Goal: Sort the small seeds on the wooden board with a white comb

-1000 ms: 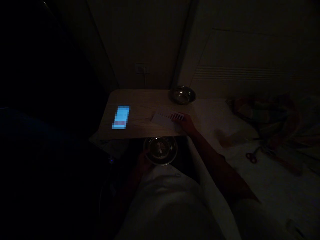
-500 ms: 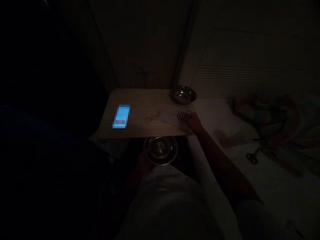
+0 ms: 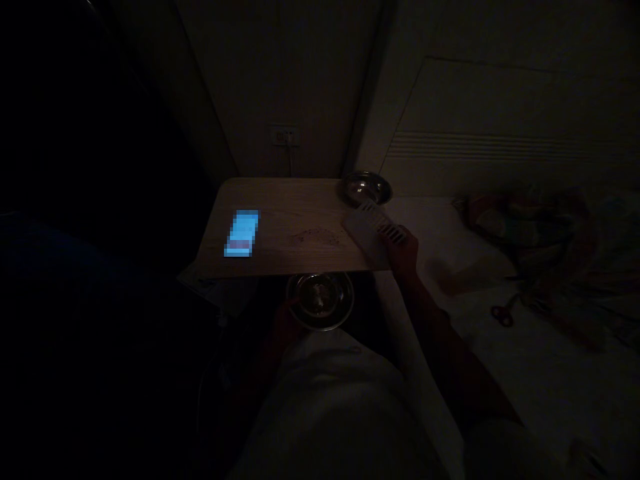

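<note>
Gripping pale flat slotted board [image 3: 364,232] over right end of wood-grain counter [image 3: 280,200]: right hand [image 3: 404,253]. Left hand [image 3: 289,319] clasps round shiny metal bowl [image 3: 320,303] by left rim, at counter's near edge. Dark crumbs [image 3: 316,237] mid-counter; room dim.

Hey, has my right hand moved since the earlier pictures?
Yes. Judged against the tabletop, your right hand has shifted rightward, toward that surface's right end, carrying the pale slotted piece with it.

I saw the head-worn camera peer forward and down, close in, over the near edge of the table [image 3: 277,200] to the wall [image 3: 300,73] past its far edge.
</note>
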A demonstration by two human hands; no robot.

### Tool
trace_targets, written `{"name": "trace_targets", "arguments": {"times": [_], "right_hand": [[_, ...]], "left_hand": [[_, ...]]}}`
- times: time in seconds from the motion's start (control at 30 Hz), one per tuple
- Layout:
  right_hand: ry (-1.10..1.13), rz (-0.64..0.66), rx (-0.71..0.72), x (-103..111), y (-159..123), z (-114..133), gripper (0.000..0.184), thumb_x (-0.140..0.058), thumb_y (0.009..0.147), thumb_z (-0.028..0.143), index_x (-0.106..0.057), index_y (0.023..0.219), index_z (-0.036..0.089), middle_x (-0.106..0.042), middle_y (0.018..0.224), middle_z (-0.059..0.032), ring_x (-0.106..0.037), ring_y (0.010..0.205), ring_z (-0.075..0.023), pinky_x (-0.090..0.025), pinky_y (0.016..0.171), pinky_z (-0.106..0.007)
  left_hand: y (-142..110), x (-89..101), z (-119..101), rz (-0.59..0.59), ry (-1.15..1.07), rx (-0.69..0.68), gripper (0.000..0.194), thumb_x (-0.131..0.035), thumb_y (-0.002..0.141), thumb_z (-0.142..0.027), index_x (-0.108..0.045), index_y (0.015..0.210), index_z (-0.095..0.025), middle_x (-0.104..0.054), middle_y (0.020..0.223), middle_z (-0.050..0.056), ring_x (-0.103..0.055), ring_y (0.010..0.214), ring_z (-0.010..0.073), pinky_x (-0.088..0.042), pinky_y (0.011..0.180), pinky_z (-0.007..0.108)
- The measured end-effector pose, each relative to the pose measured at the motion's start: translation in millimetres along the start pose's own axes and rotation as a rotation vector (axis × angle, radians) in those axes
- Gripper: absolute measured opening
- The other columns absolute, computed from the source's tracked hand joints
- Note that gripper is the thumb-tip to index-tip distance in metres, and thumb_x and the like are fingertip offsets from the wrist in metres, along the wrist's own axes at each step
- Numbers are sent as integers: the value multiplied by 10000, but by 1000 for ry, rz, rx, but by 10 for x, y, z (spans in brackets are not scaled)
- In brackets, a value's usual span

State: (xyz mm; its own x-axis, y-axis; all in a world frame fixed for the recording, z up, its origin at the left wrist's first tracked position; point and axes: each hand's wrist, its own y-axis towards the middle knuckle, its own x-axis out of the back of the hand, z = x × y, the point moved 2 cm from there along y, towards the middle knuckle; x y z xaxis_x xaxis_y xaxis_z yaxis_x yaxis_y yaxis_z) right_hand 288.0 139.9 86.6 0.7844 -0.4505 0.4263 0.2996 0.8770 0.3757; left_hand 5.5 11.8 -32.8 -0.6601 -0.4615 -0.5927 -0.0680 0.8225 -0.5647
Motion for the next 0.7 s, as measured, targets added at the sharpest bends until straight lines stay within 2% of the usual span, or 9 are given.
{"name": "trace_targets", "arguments": {"times": [0.1,0.27,0.43,0.5,0.57,0.7], "right_hand": [[-93,-100,11,8,-101,-19,232,-598,709,365,-629,836,173,-647,737,-29,-571,657,-176,-446,615,-293],[-83,-89,10,-47,-109,-19,238,-575,732,342,-630,878,163,-650,764,-39,-573,673,-179,-444,636,-295],[-2,33,46,-98,-44,28,233,-597,720,334,-642,879,170,-671,779,-37,-591,680,-180,-461,645,-295],[8,93,71,-121,-43,66,237,-606,721,334,-651,885,169,-679,798,-42,-601,692,-185,-465,657,-303],[16,139,89,-141,-55,113,251,-613,725,345,-658,897,168,-682,805,-42,-605,695,-189,-466,658,-309],[77,205,113,-158,-89,206,261,-614,737,369,-661,901,171,-685,828,-43,-611,717,-189,-470,672,-311]], "left_hand": [[-14,-44,-26,8,7,-4,297,-641,585,-3,-662,791,-216,-724,868,19,-552,1146,268,-419,998,379],[20,-140,-11,43,-3,62,210,-639,647,-102,-667,832,-198,-722,871,55,-569,1115,301,-428,975,439],[20,-102,13,6,-16,31,251,-638,613,-44,-670,796,-213,-725,840,27,-550,1145,280,-407,1007,378],[34,-116,19,26,-21,98,198,-647,650,-129,-677,840,-176,-724,849,71,-579,1093,318,-435,968,434],[62,-146,25,47,-52,198,218,-640,679,-180,-675,894,-160,-723,872,78,-600,1058,307,-449,949,433],[117,-170,19,45,-84,247,184,-619,704,-184,-670,874,-133,-720,858,79,-644,955,264,-481,899,383]]}}
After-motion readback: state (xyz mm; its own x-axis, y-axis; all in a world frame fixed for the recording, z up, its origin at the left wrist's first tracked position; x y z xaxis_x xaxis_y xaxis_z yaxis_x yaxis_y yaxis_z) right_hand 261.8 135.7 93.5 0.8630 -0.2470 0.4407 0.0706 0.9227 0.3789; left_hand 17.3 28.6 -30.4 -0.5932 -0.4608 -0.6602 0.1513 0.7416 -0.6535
